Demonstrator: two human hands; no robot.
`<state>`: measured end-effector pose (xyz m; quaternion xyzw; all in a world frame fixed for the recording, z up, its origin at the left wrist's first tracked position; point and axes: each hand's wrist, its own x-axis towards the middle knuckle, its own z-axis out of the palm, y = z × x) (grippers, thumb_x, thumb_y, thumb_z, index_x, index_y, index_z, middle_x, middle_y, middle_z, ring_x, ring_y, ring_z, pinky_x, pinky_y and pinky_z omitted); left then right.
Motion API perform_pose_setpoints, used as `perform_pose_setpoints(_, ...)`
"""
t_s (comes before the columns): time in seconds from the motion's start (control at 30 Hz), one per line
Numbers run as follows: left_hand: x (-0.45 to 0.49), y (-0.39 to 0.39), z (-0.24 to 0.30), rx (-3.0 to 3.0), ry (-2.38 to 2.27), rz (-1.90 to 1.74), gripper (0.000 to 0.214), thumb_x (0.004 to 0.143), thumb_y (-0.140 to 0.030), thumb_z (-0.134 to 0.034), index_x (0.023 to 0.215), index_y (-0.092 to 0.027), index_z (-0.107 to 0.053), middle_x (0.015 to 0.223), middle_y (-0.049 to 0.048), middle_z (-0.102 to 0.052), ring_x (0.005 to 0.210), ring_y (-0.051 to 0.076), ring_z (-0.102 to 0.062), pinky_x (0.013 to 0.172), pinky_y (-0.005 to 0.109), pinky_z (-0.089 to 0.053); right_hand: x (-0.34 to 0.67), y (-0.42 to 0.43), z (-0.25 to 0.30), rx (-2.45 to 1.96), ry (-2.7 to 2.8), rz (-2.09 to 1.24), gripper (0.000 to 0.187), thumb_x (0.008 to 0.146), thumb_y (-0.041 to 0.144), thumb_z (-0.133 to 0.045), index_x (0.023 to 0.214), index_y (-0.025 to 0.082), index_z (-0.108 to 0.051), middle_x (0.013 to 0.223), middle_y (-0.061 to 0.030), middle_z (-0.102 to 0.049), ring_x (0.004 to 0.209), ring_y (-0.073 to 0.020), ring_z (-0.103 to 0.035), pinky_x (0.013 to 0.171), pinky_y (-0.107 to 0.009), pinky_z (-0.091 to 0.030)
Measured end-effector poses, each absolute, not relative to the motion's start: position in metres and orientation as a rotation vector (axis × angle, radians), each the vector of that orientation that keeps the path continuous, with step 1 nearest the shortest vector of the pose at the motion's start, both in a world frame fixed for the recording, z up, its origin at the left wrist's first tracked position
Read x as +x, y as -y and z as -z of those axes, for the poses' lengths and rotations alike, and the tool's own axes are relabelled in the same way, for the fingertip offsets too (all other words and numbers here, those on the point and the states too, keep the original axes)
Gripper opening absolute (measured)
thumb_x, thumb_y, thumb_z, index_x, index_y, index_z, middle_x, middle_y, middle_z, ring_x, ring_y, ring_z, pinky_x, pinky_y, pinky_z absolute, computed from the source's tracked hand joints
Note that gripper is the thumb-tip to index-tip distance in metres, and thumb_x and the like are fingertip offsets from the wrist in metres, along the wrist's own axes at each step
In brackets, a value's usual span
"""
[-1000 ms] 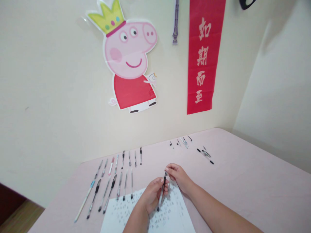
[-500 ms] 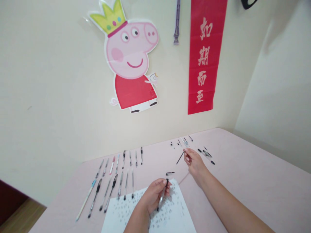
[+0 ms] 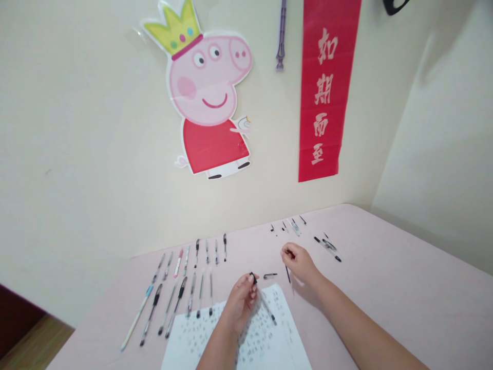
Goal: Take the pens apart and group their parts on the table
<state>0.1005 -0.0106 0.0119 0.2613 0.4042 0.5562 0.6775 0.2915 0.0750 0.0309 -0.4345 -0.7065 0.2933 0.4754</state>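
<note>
My left hand (image 3: 241, 300) is closed over the written sheet of paper (image 3: 265, 344), its fingers pinching the black end of a clear pen barrel (image 3: 266, 306). The barrel slants down to the right, with a dark tip at its lower end. To the right, my right hand (image 3: 299, 261) is closed on a thin dark pen refill (image 3: 287, 274) that points downward from under the fingers. Between the hands, by the top edge of the paper, lies a clear and black pen cap (image 3: 269, 276).
Two rows of pens, including a black-gripped pen (image 3: 151, 313) and a pink pen (image 3: 178, 263), lie on the pink table (image 3: 385, 288) at left. Small pen parts (image 3: 293, 226) and black caps (image 3: 329, 245) lie at the back right. Behind stands a wall with a pig cutout (image 3: 210, 103).
My right hand has moved slightly down and left, and the refill now points down rather than down-left. My left hand has shifted up-left, and the barrel now slants down to the right.
</note>
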Motion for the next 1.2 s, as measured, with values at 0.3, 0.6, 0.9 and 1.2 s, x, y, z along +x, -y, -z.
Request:
perform_pose_setpoints(0.3,0.103,0.009,-0.012,0.535,-0.950,-1.278,0.036,0.061,-0.038,-0.077,0.074,-0.015,-0.053,0.054,-0.0073,-0.046,0.043,0.001,-0.038,0.039,0.012,-0.024,0.263,-0.054,-0.016,-1.086,2.157,-0.620,0.013,0.073,0.013,-0.048,0.070,0.018,-0.060,0.068,-0.0004,-0.057,0.063,-0.0129,-0.049,0.059,-0.023,-0.033)
perform_pose_setpoints(0.6,0.101,0.008,-0.010,0.539,-0.947,-1.259,0.035,0.063,-0.037,-0.075,0.072,-0.015,-0.050,0.053,-0.0076,-0.046,0.041,0.000,-0.037,0.038,0.012,-0.023,0.256,-0.043,-0.014,-1.136,2.406,-0.527,0.014,0.079,0.018,-0.051,0.081,0.019,-0.065,0.079,-0.0047,-0.064,0.073,-0.0159,-0.055,0.066,-0.024,-0.035)
perform_pose_setpoints(0.9,0.101,0.008,-0.012,0.493,-0.957,-1.262,0.035,0.063,-0.036,-0.076,0.073,-0.015,-0.050,0.054,-0.0073,-0.047,0.041,0.000,-0.037,0.038,0.012,-0.025,0.257,-0.041,-0.017,-1.146,2.454,-0.498,0.018,0.076,0.015,-0.053,0.089,0.021,-0.064,0.081,-0.0037,-0.065,0.075,-0.0164,-0.056,0.065,-0.024,-0.034)
perform_pose_setpoints(1.2,0.099,0.006,-0.007,0.469,-0.924,-1.273,0.033,0.064,-0.035,-0.076,0.074,-0.015,-0.051,0.054,-0.0069,-0.048,0.040,0.000,-0.037,0.037,0.012,-0.026,0.270,-0.051,-0.021,-1.137,2.413,-0.709,0.023,0.070,0.014,-0.056,0.090,0.021,-0.063,0.076,-0.0004,-0.065,0.067,-0.0138,-0.055,0.060,-0.021,-0.033)
